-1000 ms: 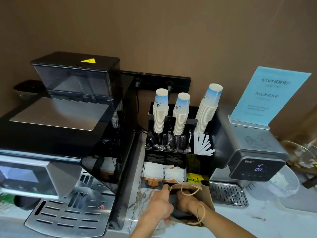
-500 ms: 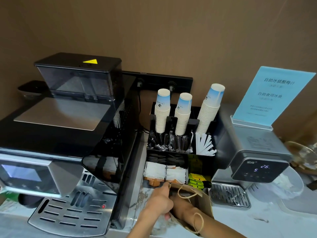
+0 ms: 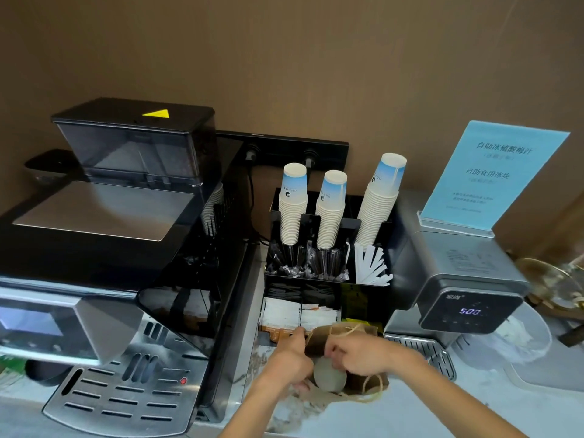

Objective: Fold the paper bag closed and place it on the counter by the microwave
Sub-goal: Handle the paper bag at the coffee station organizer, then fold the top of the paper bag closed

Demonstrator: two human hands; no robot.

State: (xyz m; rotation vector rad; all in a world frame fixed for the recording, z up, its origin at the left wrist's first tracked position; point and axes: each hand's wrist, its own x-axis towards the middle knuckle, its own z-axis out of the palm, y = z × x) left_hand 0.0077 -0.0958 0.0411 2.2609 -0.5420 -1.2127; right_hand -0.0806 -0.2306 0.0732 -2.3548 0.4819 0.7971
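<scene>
A brown paper bag (image 3: 318, 341) with twine handles (image 3: 374, 386) stands on the marble counter (image 3: 420, 412), in front of the black organiser. My left hand (image 3: 289, 361) grips the bag's left edge, thumb up. My right hand (image 3: 360, 352) is at the bag's mouth, fingers pinched on the top of a round grey object (image 3: 329, 378) that sits between my hands. The bag's lower part is hidden behind my hands. No microwave is in view.
A large coffee machine (image 3: 104, 279) fills the left side. The black organiser (image 3: 366, 298) with three cup stacks, stirrers and sachets stands right behind the bag. A grey dispenser (image 3: 464, 279) with a blue sign and a drip tray (image 3: 420, 349) is to the right.
My right hand has come up out of the bag and now pinches a round grey object. The bag's top has crumpled lower. The dispenser display now reads 500.
</scene>
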